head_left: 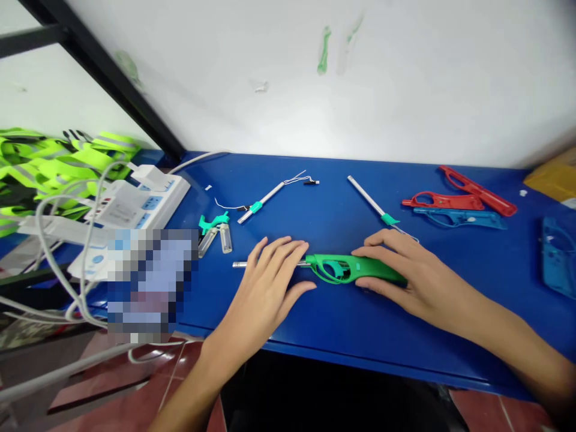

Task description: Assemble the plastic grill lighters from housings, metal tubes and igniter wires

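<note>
A green gas lighter (375, 268) with a long metal tube (240, 264) lies lengthwise on the blue table. My right hand (416, 273) grips its handle, thumb on the near edge and fingers on the far edge. Over the tube rests my left hand (272, 288), its fingers stretched out and thumb apart, covering the tube's middle. Beyond it lies a loose metal tube with wires (269, 196) and a green clip. Another tube with a green end (366, 196) is behind my right hand. Two clear fuel tanks with green tops (225, 237) lie left of my left hand.
Red shell halves (477, 191) and a blue shell half (481, 219) lie at the right, with another blue piece (558, 255) by the edge. At left are a white power strip (168, 201) with cables, a blurred-out phone (157, 279) and yellow reflective straps (63, 165). A white wall rises behind.
</note>
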Demonstrator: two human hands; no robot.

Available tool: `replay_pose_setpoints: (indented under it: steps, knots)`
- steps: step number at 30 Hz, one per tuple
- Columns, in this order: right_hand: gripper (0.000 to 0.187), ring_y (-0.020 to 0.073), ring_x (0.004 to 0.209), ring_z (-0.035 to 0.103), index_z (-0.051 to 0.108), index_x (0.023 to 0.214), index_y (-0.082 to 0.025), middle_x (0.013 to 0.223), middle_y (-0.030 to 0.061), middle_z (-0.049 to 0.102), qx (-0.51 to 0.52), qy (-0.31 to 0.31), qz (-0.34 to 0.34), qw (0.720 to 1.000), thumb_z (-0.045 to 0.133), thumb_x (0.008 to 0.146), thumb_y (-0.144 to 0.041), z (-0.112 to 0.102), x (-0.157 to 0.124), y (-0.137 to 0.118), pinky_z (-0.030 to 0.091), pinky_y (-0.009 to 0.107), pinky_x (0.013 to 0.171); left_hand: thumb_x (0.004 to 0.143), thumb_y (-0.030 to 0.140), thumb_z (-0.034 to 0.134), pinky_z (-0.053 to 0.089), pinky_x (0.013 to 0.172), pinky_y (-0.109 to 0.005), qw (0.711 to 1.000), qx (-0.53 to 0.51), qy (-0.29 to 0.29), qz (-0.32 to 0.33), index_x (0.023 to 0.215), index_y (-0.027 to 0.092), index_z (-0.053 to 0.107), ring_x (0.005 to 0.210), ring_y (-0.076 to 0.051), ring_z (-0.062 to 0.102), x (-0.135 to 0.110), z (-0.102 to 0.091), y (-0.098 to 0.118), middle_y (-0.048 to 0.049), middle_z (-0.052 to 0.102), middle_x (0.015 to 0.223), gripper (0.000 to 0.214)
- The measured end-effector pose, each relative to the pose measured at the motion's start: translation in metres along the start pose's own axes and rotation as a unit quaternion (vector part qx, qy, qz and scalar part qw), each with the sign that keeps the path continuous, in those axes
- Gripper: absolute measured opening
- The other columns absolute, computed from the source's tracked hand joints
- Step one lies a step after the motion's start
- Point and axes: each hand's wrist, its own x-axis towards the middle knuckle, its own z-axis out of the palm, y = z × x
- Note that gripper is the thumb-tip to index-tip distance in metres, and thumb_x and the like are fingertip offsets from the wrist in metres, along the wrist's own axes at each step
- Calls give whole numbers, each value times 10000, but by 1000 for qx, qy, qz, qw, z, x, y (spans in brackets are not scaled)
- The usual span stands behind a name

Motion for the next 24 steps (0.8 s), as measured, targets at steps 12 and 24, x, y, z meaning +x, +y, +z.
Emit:
replay_pose_setpoints:
  steps: [12,24]
  knots:
    - [349,274,1134,671,683,1344,-257,1261,96,684,-29,-13,-18,999,615,1080,-476,8,2,4,515,440,973,1116,245,589,388,1238,-540,999,4,41,4,1265,196,696,1243,-239,681,8,3,6,-39,783,1290,189]
    - [386,280,1088,692,726,1343,-248,1238,112,716,-17,-8,-19,1000,579,1088,-498,12,9,1,566,462,950,1119,288,590,493,1006,-422,998,-53,26,-26,1197,212,733,1090,-221,699,12,-1,0,-44,798,1190,180]
